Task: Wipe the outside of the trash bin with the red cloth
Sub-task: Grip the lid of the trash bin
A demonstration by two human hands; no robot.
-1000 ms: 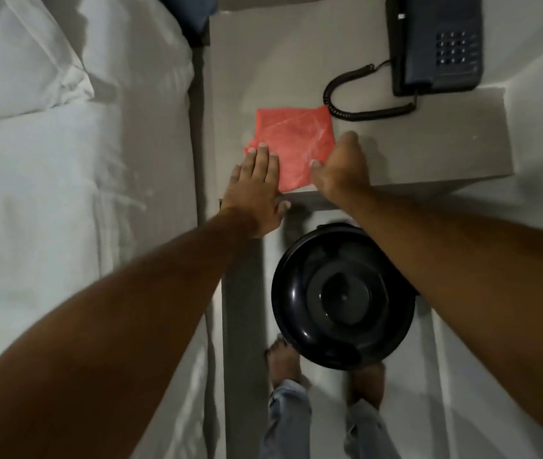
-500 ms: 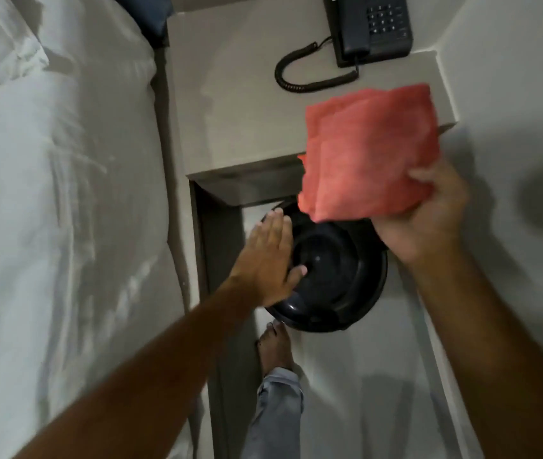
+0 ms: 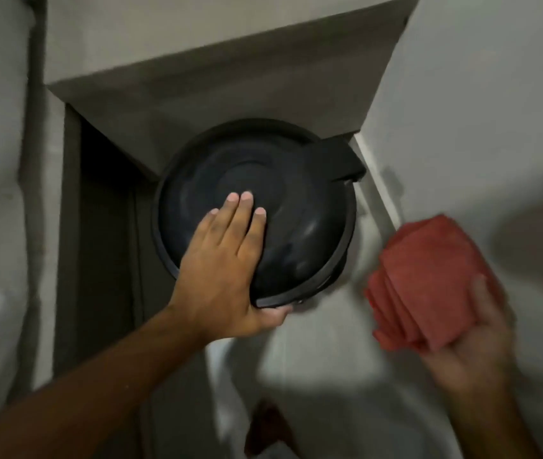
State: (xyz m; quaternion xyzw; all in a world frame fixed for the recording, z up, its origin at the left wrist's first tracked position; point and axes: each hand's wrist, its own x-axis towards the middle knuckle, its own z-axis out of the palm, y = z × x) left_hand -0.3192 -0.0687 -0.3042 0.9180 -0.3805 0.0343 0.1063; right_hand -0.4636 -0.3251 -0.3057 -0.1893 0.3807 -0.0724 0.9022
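Since half a second ago, the red cloth (image 3: 429,286) has dropped from up in front of the bedside shelf (image 3: 230,77) to a spot low at the right of the trash bin (image 3: 263,210), and the left hand (image 3: 227,270) has slid from the bin's left rim fully onto its lid. From the head view, the black round bin stands on the floor, tucked partly under the shelf's front edge, close to the wall (image 3: 495,127) on the right. The left hand lies flat on the lid, fingers straight and together, with the thumb hooked under the near rim, so it appears to steady the bin. The right hand (image 3: 472,346), blurred, has its fingers curled around the folded cloth, thumb on top; cloth and bin are near but apart. No wiping has begun as far as can be seen: the cloth is in hand and the bin is braced, and the whole outside is left to wipe.
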